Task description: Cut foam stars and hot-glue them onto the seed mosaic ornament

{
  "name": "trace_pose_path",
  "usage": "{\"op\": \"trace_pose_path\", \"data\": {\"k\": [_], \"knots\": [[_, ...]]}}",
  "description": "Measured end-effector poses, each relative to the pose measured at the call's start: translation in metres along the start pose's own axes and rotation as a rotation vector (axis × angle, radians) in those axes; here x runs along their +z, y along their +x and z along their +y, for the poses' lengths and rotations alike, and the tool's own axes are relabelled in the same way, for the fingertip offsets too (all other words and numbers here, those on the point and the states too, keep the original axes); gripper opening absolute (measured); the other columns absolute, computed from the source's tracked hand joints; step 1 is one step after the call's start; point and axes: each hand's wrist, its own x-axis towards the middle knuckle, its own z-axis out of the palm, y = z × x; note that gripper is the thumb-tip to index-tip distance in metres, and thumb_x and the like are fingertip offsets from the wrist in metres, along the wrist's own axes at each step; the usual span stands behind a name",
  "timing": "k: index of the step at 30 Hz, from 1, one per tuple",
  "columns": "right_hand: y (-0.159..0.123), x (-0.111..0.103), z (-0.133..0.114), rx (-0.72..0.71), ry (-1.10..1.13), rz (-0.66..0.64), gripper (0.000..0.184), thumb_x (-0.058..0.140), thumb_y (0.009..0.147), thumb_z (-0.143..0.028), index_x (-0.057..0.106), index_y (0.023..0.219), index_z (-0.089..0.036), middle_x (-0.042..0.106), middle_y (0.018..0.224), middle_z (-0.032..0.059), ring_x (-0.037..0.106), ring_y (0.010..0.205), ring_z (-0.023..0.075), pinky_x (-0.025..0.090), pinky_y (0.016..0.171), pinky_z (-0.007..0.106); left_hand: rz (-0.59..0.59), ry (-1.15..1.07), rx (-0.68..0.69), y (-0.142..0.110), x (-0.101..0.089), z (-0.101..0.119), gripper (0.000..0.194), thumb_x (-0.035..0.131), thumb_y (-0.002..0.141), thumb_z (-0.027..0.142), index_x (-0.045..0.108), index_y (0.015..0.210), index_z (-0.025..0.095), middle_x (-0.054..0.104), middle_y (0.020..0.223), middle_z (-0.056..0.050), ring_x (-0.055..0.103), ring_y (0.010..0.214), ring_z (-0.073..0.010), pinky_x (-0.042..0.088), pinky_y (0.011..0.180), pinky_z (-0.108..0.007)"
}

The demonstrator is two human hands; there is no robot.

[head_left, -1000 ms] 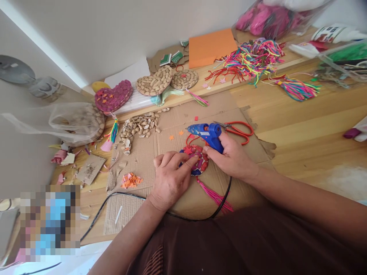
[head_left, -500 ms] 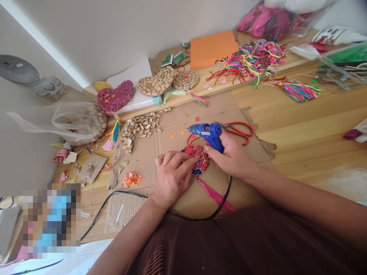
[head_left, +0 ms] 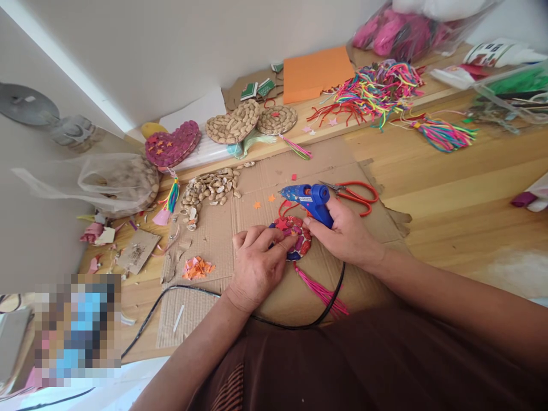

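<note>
My right hand (head_left: 349, 234) is wrapped around the handle of a blue hot glue gun (head_left: 319, 208), its nozzle pointing left above the cardboard. Under my left hand (head_left: 257, 257) lies a round ornament (head_left: 305, 244) made of painted peanut shells in red, purple and blue. My left index finger presses at a small orange star (head_left: 294, 233) on it, while the other fingers curl at its left edge, partly hiding it. A larger red star (head_left: 281, 224) sits near its top. A pink tassel (head_left: 321, 290) hangs from the ornament toward me.
Red-handled scissors (head_left: 357, 197) lie beyond the glue gun. Peanut shells (head_left: 214, 188) and orange paper cutouts (head_left: 197, 267) are on the cardboard (head_left: 252, 165). A black cord (head_left: 188, 287) crosses it. Along the wall stand a pink heart (head_left: 173, 145) and colourful tassels (head_left: 377, 91).
My left index finger has shifted slightly on the orange star. The glue gun and the ornament stay practically where they were.
</note>
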Motion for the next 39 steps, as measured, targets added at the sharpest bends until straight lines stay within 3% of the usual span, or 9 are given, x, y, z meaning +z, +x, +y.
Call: {"op": "trace_pose_path", "data": {"k": [20, 25, 29, 34, 39], "knots": [[-0.001, 0.001, 0.002, -0.007, -0.003, 0.008, 0.02, 0.059, 0.088, -0.033, 0.058, 0.105, -0.022, 0.061, 0.076, 0.0018, 0.057, 0.065, 0.0212, 0.048, 0.066, 0.036, 0.023, 0.038, 0.014, -0.002, -0.001, 0.001, 0.023, 0.067, 0.087, 0.021, 0.073, 0.106, 0.033, 0.074, 0.099, -0.002, 0.057, 0.096, -0.022, 0.03, 0.081, -0.042], [-0.002, -0.001, -0.002, 0.081, 0.232, 0.006, 0.012, 0.06, 0.088, -0.032, 0.058, 0.098, -0.027, 0.065, 0.077, 0.0016, 0.062, 0.065, 0.0215, 0.05, 0.059, 0.035, 0.039, -0.117, -0.154, -0.005, -0.007, 0.003, 0.028, 0.065, 0.09, 0.022, 0.066, 0.117, 0.028, 0.072, 0.106, -0.005, 0.06, 0.097, -0.0212, 0.038, 0.082, -0.039], [-0.001, -0.005, -0.006, 0.132, 0.494, 0.023, 0.008, 0.062, 0.088, -0.031, 0.057, 0.093, -0.027, 0.065, 0.077, 0.001, 0.059, 0.06, 0.0173, 0.044, 0.049, 0.029, 0.05, -0.312, -0.259, -0.016, -0.013, 0.002, 0.035, 0.066, 0.088, 0.026, 0.057, 0.12, 0.021, 0.068, 0.109, -0.008, 0.062, 0.101, -0.0215, 0.047, 0.087, -0.037], [-0.003, -0.019, -0.021, 0.145, 0.685, 0.096, 0.015, 0.067, 0.086, -0.029, 0.059, 0.097, -0.024, 0.065, 0.078, 0.0003, 0.058, 0.06, 0.0134, 0.04, 0.045, 0.024, -0.022, -0.273, -0.225, -0.028, -0.012, 0.001, 0.018, 0.066, 0.088, 0.025, 0.064, 0.106, 0.023, 0.069, 0.106, -0.006, 0.062, 0.101, -0.0227, 0.045, 0.086, -0.039], [-0.02, -0.05, -0.06, 0.2, 0.716, 0.136, 0.02, 0.068, 0.085, -0.028, 0.062, 0.104, -0.023, 0.063, 0.075, 0.0, 0.056, 0.059, 0.0128, 0.039, 0.044, 0.023, -0.015, -0.204, -0.179, -0.023, -0.009, 0.003, 0.011, 0.063, 0.091, 0.028, 0.067, 0.099, 0.022, 0.071, 0.1, -0.005, 0.063, 0.096, -0.0224, 0.044, 0.083, -0.039]]}}
